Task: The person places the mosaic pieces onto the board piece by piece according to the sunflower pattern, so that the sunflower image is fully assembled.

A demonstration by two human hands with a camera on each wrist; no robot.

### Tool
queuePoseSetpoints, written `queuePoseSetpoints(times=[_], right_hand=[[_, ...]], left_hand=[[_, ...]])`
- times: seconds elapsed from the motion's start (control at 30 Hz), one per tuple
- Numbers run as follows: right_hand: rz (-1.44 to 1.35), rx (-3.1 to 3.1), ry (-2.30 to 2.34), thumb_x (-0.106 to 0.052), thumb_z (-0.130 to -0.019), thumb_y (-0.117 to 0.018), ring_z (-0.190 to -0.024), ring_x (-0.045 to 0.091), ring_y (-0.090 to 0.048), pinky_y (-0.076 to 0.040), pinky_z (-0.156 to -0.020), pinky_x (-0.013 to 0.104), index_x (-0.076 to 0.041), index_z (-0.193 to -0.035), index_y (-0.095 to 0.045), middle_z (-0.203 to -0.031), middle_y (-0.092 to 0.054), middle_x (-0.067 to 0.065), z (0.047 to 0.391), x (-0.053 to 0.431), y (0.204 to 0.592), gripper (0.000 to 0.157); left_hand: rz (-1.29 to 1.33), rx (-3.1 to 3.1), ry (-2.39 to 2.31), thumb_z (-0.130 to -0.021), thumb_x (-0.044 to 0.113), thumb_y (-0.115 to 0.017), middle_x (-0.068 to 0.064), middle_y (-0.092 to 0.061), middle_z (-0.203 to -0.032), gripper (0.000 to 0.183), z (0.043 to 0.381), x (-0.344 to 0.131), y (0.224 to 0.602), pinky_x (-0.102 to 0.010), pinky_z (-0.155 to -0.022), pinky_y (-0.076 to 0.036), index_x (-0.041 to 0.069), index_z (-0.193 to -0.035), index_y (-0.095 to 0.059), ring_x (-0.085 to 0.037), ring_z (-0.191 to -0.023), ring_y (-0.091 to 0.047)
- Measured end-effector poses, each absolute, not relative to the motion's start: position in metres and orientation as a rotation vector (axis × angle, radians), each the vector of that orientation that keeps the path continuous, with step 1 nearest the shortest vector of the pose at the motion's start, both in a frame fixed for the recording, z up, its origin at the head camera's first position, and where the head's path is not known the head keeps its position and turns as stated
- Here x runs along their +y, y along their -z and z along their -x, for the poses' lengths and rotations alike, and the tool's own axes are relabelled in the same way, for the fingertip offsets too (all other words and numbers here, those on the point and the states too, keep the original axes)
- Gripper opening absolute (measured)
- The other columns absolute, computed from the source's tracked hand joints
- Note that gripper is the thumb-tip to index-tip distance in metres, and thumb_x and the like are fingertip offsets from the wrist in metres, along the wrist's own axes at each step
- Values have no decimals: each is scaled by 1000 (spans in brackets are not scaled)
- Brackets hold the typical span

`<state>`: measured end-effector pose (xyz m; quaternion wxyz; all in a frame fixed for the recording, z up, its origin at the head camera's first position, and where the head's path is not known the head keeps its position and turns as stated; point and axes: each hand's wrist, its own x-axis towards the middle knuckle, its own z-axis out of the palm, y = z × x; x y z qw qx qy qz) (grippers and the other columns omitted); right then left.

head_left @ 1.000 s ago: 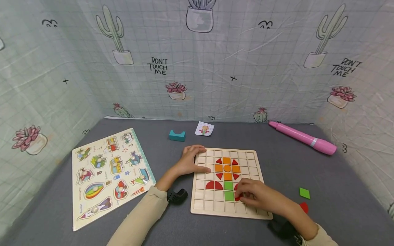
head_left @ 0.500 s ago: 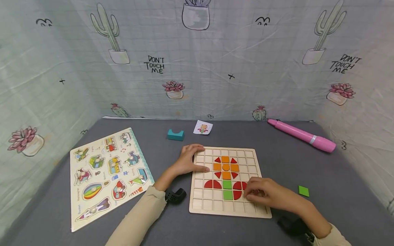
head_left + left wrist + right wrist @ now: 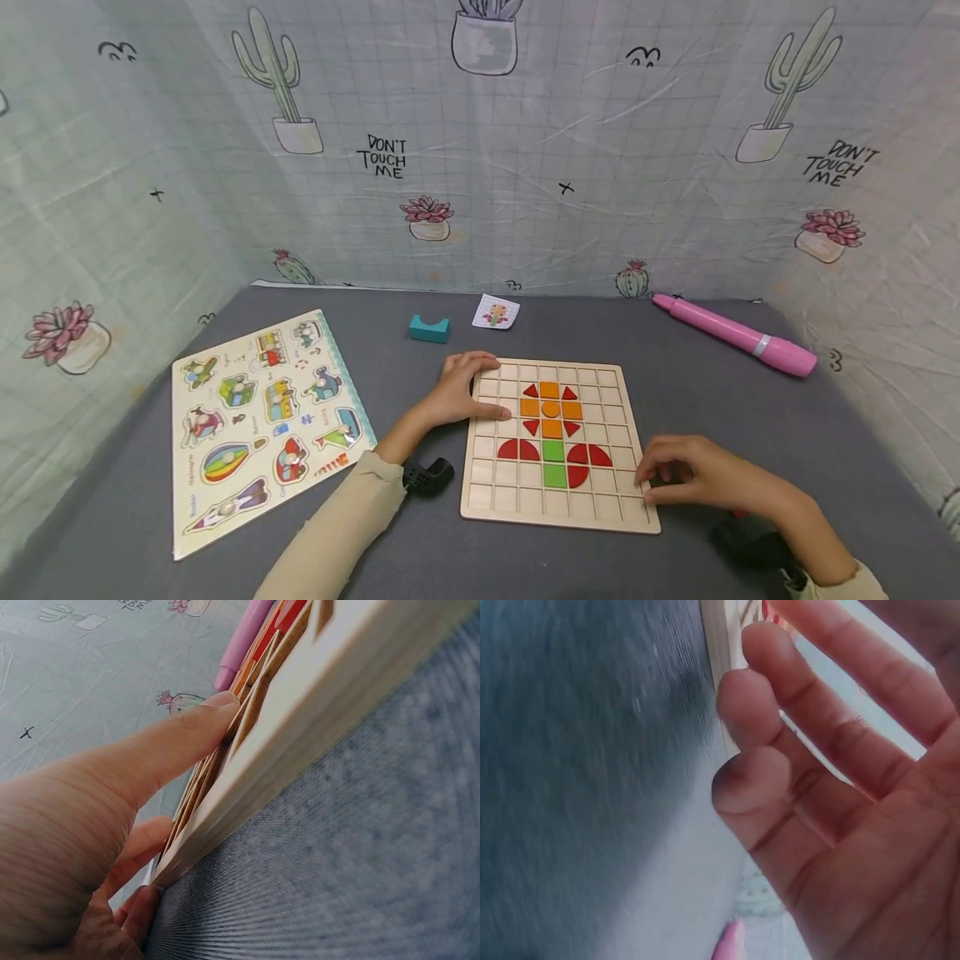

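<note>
My left hand (image 3: 459, 394) holds the left edge of a wooden grid board (image 3: 517, 504), thumb on top and the other fingers at its far-left edge. My right hand (image 3: 701, 472) is at the board's right edge, fingers loosely curled, with nothing seen in them; its palm and fingers show beside the edge in the right wrist view. On the board, orange squares (image 3: 549, 389) surround an orange circle (image 3: 551, 409), with red triangles (image 3: 570, 392) at the corners. Two green squares (image 3: 554, 476) lie below, flanked by red quarter-circles (image 3: 578, 476).
A picture puzzle board (image 3: 262, 442) lies at left. Behind the grid board are a teal block (image 3: 429, 330) and a small pattern card (image 3: 496, 312). A pink marker-shaped object (image 3: 738, 335) lies back right. A red piece (image 3: 740, 513) barely shows under the right wrist.
My right hand has moved right, from the red pieces to the board's edge. Red quarter-circles beside the green squares are now uncovered. The loose green square at right is hidden. The left hand keeps its place.
</note>
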<state>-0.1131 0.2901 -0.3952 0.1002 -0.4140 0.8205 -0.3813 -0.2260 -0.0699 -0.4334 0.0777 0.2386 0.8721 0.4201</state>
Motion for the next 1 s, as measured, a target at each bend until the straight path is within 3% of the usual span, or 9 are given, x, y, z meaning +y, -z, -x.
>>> queuePoseSetpoints(times=[0.63,1.0], right_hand=[[1126,2266,1075,2,-84,-73,-86,14,-51,-47,-58,25,-9,-109,-65,-105,-58,1,115,356,389,29],[1058,2125,1140,9,-83,-70,-85,15,-53,-51,-57,27,-2,-111,-62,-103,-58,6,115,370,390,32]], left_hand=[[-744,2613,-1278,-71,26,-87,-11,-43,-145,73,227,-71,435,-50,-104,-27,4,-133,-56,-33,-129,-25],[-730,2604,-1279,-71,28,-87,-10,-43,-144,73,226,-71,434,-50,-104,-27,4,-133,-56,-33,-130,-24]])
